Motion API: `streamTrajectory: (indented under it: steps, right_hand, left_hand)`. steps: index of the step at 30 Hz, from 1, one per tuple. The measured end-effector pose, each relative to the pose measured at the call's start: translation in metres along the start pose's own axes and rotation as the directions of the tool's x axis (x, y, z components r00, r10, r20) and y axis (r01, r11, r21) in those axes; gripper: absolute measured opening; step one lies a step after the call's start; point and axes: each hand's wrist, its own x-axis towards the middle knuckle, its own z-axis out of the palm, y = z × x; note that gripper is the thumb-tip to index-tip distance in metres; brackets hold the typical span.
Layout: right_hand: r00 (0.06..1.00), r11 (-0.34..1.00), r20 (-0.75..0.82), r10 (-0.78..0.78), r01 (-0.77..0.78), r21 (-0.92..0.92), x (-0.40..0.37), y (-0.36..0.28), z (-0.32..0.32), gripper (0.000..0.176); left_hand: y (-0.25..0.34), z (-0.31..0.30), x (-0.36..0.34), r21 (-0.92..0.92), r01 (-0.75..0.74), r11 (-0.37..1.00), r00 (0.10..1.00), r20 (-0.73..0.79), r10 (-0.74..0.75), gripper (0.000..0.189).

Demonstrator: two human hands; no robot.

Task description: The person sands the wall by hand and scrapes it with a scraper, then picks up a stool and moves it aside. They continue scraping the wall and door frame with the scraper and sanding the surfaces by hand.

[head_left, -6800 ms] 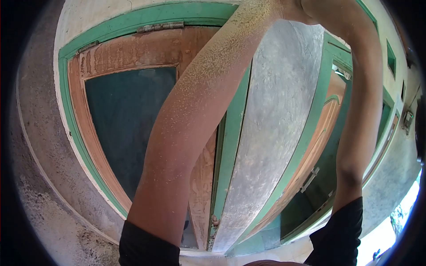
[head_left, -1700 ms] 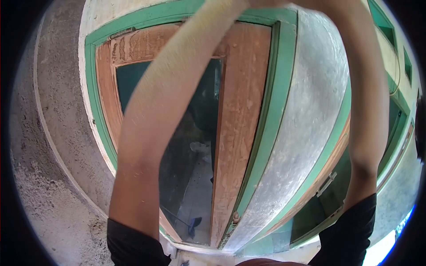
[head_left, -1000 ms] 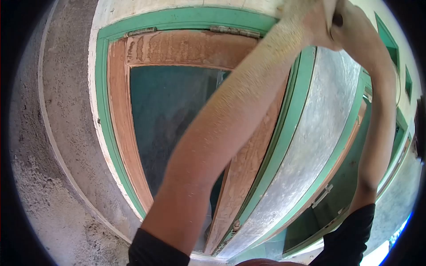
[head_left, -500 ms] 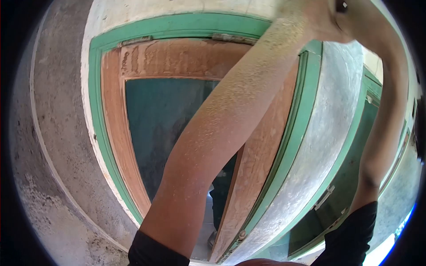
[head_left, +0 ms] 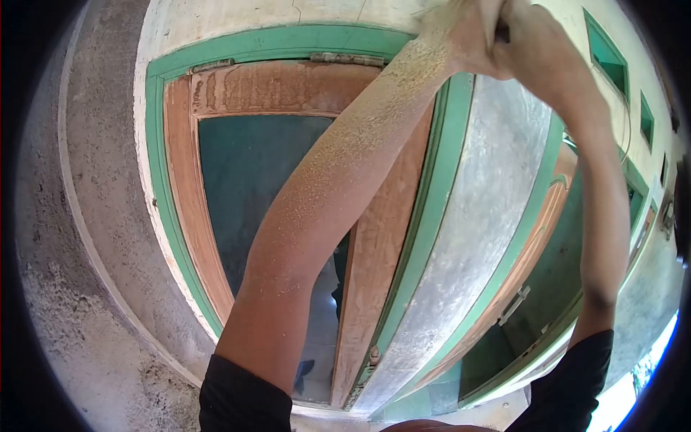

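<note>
Both my arms reach up and across to the top of the view, where the hands meet. My left hand (head_left: 471,39) is partly cut off by the upper edge, its fingers curled and mostly hidden. Against it, my right hand (head_left: 541,54) is closed, its fingers bent. Whatever they grip, if anything, is out of sight. Yellowish dust coats my left forearm (head_left: 360,137). Behind that arm stands a door with a bare brown wooden frame (head_left: 281,90) and a dark pane (head_left: 252,165), set in a green door frame (head_left: 288,39). The hands are above its upper right corner.
Metal hinges (head_left: 349,59) sit along the door's top edge. A grey wall strip (head_left: 482,201) separates it from a second opening with a wooden panel (head_left: 504,309) and a latch (head_left: 515,304). A rough grey wall (head_left: 108,180) curves at the left.
Both hands have shifted left and slightly down in the view, and more of them shows. The view has turned a little right, showing more of the second opening and small green-framed openings high at right.
</note>
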Motion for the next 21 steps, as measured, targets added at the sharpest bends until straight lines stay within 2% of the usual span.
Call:
streamTrajectory:
  steps: [2, 5, 6, 7, 8, 9, 10, 11, 12, 13, 14, 15, 16, 17, 18, 19, 20, 21]
  right_hand:
    - [0.999, 0.999, -0.042, -0.028, 0.03, 0.044, 0.003, 0.013, 0.013, 0.017]
    - [0.994, 0.991, -0.092, -0.066, 0.076, 0.113, -0.003, 0.013, 0.014, 0.021]
    - [0.983, 0.978, -0.129, -0.133, 0.151, 0.145, -0.018, 0.009, 0.005, 0.021]
    - [0.966, 0.959, -0.167, -0.196, 0.225, 0.173, -0.027, 0.004, 0.001, 0.021]
    - [0.967, 0.958, -0.167, -0.195, 0.224, 0.178, -0.018, 0.0, 0.012, 0.021]
    - [0.925, 0.949, -0.322, -0.203, 0.267, 0.169, -0.001, -0.001, 0.029, 0.022]
    - [0.858, 0.938, -0.471, -0.205, 0.309, 0.154, 0.012, 0.0, 0.037, 0.023]
    - [0.852, 0.938, -0.482, -0.204, 0.311, 0.153, 0.022, 0.007, 0.038, 0.023]
    - [0.849, 0.92, -0.45, -0.277, 0.37, 0.132, 0.032, 0.011, 0.031, 0.023]
    - [0.852, 0.9, -0.401, -0.336, 0.416, 0.129, 0.034, 0.016, 0.028, 0.024]
    - [0.877, 0.896, -0.337, -0.342, 0.412, 0.164, -0.001, 0.008, 0.005, 0.023]
    - [0.881, 0.897, -0.333, -0.337, 0.407, 0.17, 0.001, 0.001, -0.002, 0.023]
    - [0.99, 0.981, -0.095, -0.108, 0.121, 0.149, 0.007, -0.008, -0.009, 0.022]
    - [0.979, 0.985, 0.138, 0.152, -0.161, 0.056, 0.009, -0.015, -0.009, 0.021]
    - [0.998, 0.995, -0.022, -0.066, 0.068, 0.07, 0.006, 0.006, 0.002, 0.018]
    - [0.998, 0.996, -0.012, -0.061, 0.062, 0.064, 0.006, 0.007, 0.004, 0.018]
    - [0.987, 0.987, -0.119, -0.111, 0.124, 0.107, 0.006, 0.007, 0.005, 0.016]
    - [0.955, 0.967, -0.239, -0.176, 0.214, 0.139, 0.009, 0.005, 0.003, 0.015]
  left_hand:
    - [0.0, 0.001, 0.002, 0.0, -0.013, 1.0, 0.999, 0.034, 0.013, 0.064]
    - [0.002, -0.002, 0.001, -0.023, 0.112, 0.993, 0.986, 0.123, -0.109, 0.066]
    - [0.002, -0.003, 0.0, -0.017, 0.117, 0.993, 0.985, 0.128, -0.114, 0.066]
    - [0.001, -0.003, -0.001, -0.014, 0.068, 0.998, 0.993, 0.096, -0.067, 0.065]
    - [-0.004, -0.001, -0.003, -0.01, 0.018, 1.0, 0.998, 0.064, -0.017, 0.064]
    - [-0.012, -0.008, 0.001, -0.011, 0.019, 1.0, 0.998, 0.061, -0.018, 0.064]
    - [-0.027, -0.02, 0.008, -0.022, -0.048, 0.999, 0.998, 0.047, 0.049, 0.062]
    - [-0.039, -0.027, 0.017, -0.025, -0.127, 0.992, 0.991, 0.036, 0.128, 0.06]
    - [-0.034, -0.026, 0.019, -0.093, -0.154, 0.984, 0.988, -0.034, 0.151, 0.059]
    - [-0.029, -0.019, 0.017, -0.096, -0.15, 0.984, 0.989, -0.018, 0.149, 0.059]
    - [-0.025, -0.006, 0.011, -0.099, -0.142, 0.985, 0.989, -0.055, 0.137, 0.061]
    - [-0.02, 0.003, 0.007, -0.093, -0.146, 0.985, 0.986, -0.097, 0.137, 0.062]
    - [-0.013, 0.01, 0.002, -0.045, -0.251, 0.967, 0.96, -0.143, 0.242, 0.061]
    - [-0.011, 0.003, 0.002, -0.042, -0.249, 0.968, 0.959, -0.15, 0.241, 0.061]
    - [-0.008, -0.002, 0.004, 0.005, -0.089, 0.996, 0.991, -0.102, 0.089, 0.059]
    - [-0.007, -0.004, 0.007, 0.052, 0.068, 0.996, 0.997, -0.051, -0.065, 0.057]
    - [-0.015, -0.009, 0.017, -0.126, 0.012, 0.992, 1.0, -0.021, -0.014, 0.057]
    - [-0.014, -0.008, 0.016, -0.119, 0.013, 0.993, 0.999, -0.03, -0.017, 0.057]
